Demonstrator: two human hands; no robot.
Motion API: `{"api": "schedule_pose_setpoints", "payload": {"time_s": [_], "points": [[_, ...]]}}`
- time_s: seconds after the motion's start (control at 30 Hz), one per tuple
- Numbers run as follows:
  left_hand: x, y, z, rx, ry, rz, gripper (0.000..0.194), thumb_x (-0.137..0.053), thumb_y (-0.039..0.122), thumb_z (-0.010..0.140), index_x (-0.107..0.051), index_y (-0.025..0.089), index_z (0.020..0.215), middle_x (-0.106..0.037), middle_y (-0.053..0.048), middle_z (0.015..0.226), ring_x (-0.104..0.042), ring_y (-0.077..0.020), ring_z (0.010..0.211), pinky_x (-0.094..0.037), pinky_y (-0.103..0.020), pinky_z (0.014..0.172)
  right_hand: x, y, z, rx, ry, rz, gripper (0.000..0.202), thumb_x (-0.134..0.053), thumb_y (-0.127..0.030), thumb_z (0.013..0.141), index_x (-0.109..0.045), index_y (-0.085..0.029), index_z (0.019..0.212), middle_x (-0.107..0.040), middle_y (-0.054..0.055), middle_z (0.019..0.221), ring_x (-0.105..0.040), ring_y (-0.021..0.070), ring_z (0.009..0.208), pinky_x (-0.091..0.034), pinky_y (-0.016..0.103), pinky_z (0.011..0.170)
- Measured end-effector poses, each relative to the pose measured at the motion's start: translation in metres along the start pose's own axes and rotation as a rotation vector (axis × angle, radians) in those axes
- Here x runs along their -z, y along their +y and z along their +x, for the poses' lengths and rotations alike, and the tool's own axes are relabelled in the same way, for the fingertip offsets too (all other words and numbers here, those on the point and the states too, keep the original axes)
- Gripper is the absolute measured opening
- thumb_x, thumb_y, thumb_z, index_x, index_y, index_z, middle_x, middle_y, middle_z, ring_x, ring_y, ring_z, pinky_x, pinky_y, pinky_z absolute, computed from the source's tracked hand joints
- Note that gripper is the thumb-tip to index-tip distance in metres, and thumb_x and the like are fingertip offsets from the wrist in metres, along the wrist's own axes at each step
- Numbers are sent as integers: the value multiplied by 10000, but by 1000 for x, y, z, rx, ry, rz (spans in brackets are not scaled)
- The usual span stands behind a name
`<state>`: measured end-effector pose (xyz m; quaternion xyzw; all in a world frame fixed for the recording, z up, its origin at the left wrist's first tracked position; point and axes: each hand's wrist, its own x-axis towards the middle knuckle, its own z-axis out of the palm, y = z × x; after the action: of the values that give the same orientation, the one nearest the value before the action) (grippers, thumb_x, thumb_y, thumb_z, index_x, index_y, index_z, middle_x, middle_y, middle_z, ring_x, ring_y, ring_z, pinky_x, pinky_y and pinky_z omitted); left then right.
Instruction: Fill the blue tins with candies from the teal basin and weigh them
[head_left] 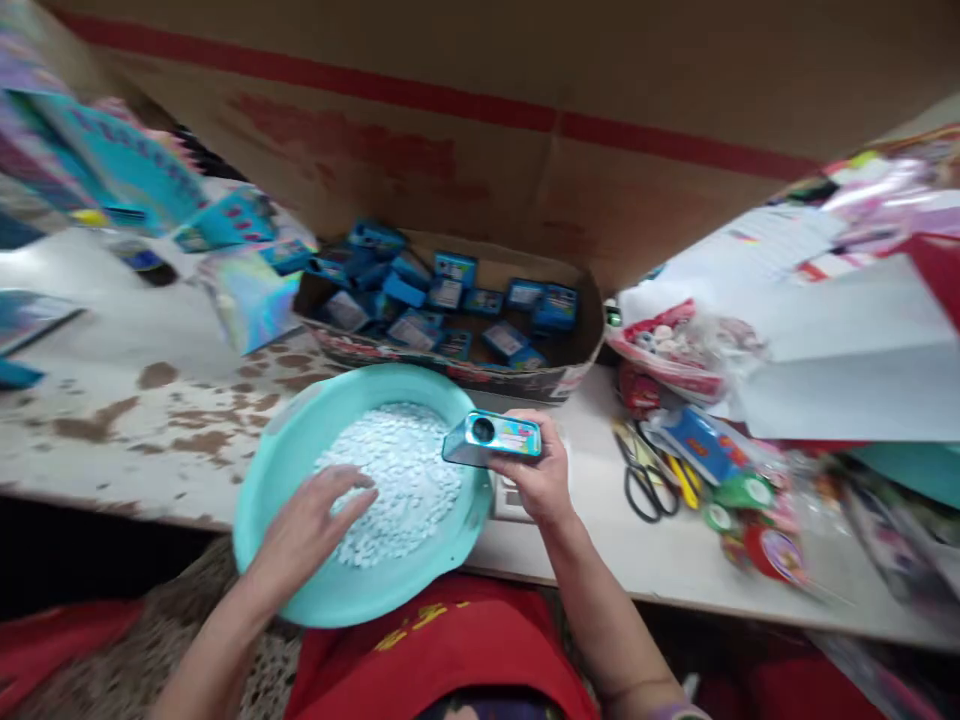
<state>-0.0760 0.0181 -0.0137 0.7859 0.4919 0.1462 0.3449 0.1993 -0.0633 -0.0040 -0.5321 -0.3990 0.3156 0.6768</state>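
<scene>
A small shiny blue box [501,437] with a round black spot on its near face is gripped in my right hand [549,472], just over the right rim of a turquoise basin [281,480]. Many small white pellets [401,470] cover the basin's bottom. My left hand [319,515] reaches over the pellets from the left, fingers loosely curved and thumb apart, with nothing visible in it. Whether its fingertips touch the pellets I cannot tell. Behind the basin, a shallow cardboard tray [450,368] holds several similar blue boxes [446,290].
A large cardboard carton [480,130] rises behind the tray. Black scissors [643,480], a yellow-handled tool [686,482], tape rolls [742,492] and a red bag of small items [667,350] lie to the right. Shiny blue packaging [120,165] stands at the left. The table's front edge runs below.
</scene>
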Motion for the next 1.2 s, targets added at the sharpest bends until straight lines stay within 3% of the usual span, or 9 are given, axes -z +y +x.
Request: {"api": "schedule_pose_setpoints", "payload": {"time_s": [0.1, 0.2, 0.27, 0.57, 0.67, 0.73, 0.8, 0.9, 1.2], "points": [[-14, -23, -2, -118, -17, 365, 415, -482, 514, 870, -689, 237, 1101, -599, -120, 1306, -493, -353, 1242, -376, -512, 1034, 47, 11, -5, -11, 210, -58, 509, -851, -371, 607, -584, -248, 1023, -651, 22, 979, -646, 190, 854, -559, 341, 762], [-25, -30, -2, -128, -90, 472, 454, -409, 482, 913, -633, 212, 1201, -617, -125, 1281, -541, -321, 1205, -404, -470, 1026, 81, 29, -12, -45, 344, -191, 486, -844, -357, 602, -575, -222, 985, -653, 23, 940, -642, 188, 840, -554, 353, 775], [-29, -31, -1, -125, -145, 477, 463, -396, 479, 916, -613, 210, 1223, -637, -118, 1250, -568, -306, 1181, -417, -444, 1021, 92, 41, -16, -72, 381, -235, 485, -840, -359, 597, -572, -208, 971, -652, 22, 926, -638, 186, 839, -548, 353, 783], [-33, -32, 1, -139, -306, 543, 520, -294, 432, 941, -562, 156, 1290, -623, -155, 1268, -567, -339, 1195, -417, -471, 1011, 90, 64, -14, -68, 333, -271, 518, -825, -406, 617, -558, -215, 1017, -661, 53, 1026, -642, 197, 921, -535, 375, 860], [-33, -31, 0, -133, -304, 563, 537, -300, 446, 941, -544, 149, 1316, -625, -161, 1263, -564, -344, 1198, -427, -474, 997, 100, 68, -19, -15, 305, -260, 690, -827, -505, 594, -528, -213, 1144, -615, 122, 1202, -606, 244, 1104, -496, 418, 956], [-33, -32, 0, -134, -318, 578, 544, -293, 448, 945, -534, 148, 1329, -623, -162, 1270, -565, -340, 1198, -432, -468, 990, 111, 71, -27, 32, 351, -247, 747, -742, -615, 655, -493, -199, 1222, -569, 161, 1273, -577, 262, 1166, -477, 443, 980], [-33, -33, 1, -135, -348, 597, 561, -280, 455, 950, -522, 136, 1343, -622, -171, 1268, -568, -343, 1196, -434, -463, 985, 122, 73, -37, 36, 442, -241, 668, -600, -655, 771, -486, -187, 1234, -568, 165, 1254, -606, 249, 1109, -494, 448, 941], [-33, -34, 1, -134, -385, 613, 587, -276, 478, 952, -506, 125, 1361, -613, -179, 1279, -564, -350, 1202, -433, -457, 983, 134, 74, -49, -8, 577, -252, 510, -515, -588, 863, -518, -188, 1179, -596, 132, 1171, -641, 210, 985, -517, 423, 871], [-32, -29, 0, -140, -385, 607, 569, -312, 467, 946, -511, 136, 1364, -598, -173, 1309, -561, -358, 1197, -439, -449, 960, 133, 72, -54, -82, 669, -258, 421, -556, -545, 862, -575, -175, 1061, -656, 88, 1037, -657, 166, 855, -522, 371, 810]]}}
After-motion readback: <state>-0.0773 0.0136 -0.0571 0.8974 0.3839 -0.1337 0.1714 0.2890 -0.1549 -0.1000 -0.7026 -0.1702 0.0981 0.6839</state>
